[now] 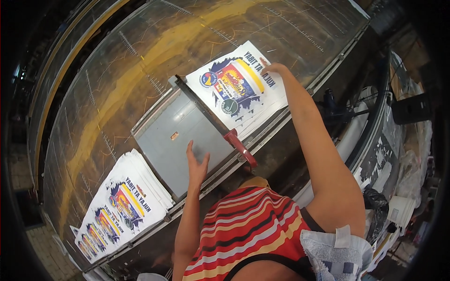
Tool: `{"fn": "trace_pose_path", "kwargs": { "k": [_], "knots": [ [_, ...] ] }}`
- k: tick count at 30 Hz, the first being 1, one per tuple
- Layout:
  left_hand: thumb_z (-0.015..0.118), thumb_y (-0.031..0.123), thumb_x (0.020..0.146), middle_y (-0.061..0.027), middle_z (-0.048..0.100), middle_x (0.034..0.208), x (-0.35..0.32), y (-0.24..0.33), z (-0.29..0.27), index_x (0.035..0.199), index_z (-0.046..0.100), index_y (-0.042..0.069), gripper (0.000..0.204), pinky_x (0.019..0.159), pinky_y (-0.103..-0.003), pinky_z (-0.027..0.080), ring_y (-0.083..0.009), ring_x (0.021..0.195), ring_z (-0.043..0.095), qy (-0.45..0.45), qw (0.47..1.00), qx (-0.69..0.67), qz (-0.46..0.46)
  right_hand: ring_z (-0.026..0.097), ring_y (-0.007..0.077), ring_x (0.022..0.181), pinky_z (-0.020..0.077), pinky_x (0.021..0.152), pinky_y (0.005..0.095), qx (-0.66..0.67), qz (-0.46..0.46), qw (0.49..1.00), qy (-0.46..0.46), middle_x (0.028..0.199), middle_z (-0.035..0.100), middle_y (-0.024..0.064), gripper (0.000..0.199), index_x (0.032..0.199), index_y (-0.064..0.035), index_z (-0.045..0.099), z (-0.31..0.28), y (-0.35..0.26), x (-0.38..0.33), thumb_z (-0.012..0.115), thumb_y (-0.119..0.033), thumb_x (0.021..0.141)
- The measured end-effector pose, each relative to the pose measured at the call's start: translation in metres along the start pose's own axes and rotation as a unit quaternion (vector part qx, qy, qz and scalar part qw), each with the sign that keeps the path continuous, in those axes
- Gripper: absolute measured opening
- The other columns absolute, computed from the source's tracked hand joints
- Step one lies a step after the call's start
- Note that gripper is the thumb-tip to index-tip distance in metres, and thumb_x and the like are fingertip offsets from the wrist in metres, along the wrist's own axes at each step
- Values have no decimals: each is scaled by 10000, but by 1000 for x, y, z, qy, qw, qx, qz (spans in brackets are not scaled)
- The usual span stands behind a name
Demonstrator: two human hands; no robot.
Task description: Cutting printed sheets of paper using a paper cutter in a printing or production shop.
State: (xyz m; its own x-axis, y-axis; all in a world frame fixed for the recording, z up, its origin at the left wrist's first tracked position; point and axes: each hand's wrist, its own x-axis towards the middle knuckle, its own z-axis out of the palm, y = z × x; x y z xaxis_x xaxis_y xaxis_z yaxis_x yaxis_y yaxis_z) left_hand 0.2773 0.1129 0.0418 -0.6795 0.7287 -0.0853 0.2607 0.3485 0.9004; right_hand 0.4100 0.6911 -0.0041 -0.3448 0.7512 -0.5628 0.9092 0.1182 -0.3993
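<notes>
Nearest the camera: a striped red, cream and black sleeveless shirt (248,229) and a grey-white towel (335,255) over the right shoulder.

Left hand (197,164): raised over the near part of the grey cutter board (173,136), fingers spread and open, gripping nothing. Whether the palm touches the board cannot be told. The hand lies just left of the red handle (240,146) of the cutter arm (204,105), apart from it.

Cutter arm: dark bar running from the red handle at the near table edge away across the board, lying down along the board's right side.

Right hand (274,69): arm stretched well forward, fingers flat on the far right corner of the printed sheet stack (236,86), pressing rather than clasping; nothing is enclosed in the hand. The stack lies just right of the cutter arm, its left edge against the bar, colour artwork face up on white paper.

To the near left: a second fanned pile of printed sheets (119,206) rests on the table, well apart from both hands.

Beneath all: a worn wooden table (140,51) with ruler markings and a yellow streak under a clear cover.
</notes>
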Motion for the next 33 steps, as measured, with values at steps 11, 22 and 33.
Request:
{"fn": "trace_pose_path", "kwargs": {
  "k": [11,22,33],
  "knots": [
    [686,160,945,-189,293,1612,-75,-39,-46,1563,286,84,741,1182,-464,296,-373,1480,309,95,979,-109,-147,670,301,1057,546,869,401,129,-7,980,-150,1300,627,206,822,1266,-4,668,-20,13,-34,847,-495,632],
    [643,142,967,-168,279,1623,-63,2,-27,1563,289,106,694,1188,-462,300,-365,1488,295,102,967,-161,-169,713,258,941,559,832,366,219,-56,966,-126,1171,709,158,678,1221,-11,686,-13,29,-40,835,-411,695],
    [622,177,981,-169,305,1610,-64,12,-31,1557,303,100,664,1203,-455,277,-365,1493,288,114,970,-157,-150,720,216,848,576,768,323,181,-76,969,-147,1059,741,123,560,1205,-6,698,-9,18,-58,815,-314,752]
  ]
}}
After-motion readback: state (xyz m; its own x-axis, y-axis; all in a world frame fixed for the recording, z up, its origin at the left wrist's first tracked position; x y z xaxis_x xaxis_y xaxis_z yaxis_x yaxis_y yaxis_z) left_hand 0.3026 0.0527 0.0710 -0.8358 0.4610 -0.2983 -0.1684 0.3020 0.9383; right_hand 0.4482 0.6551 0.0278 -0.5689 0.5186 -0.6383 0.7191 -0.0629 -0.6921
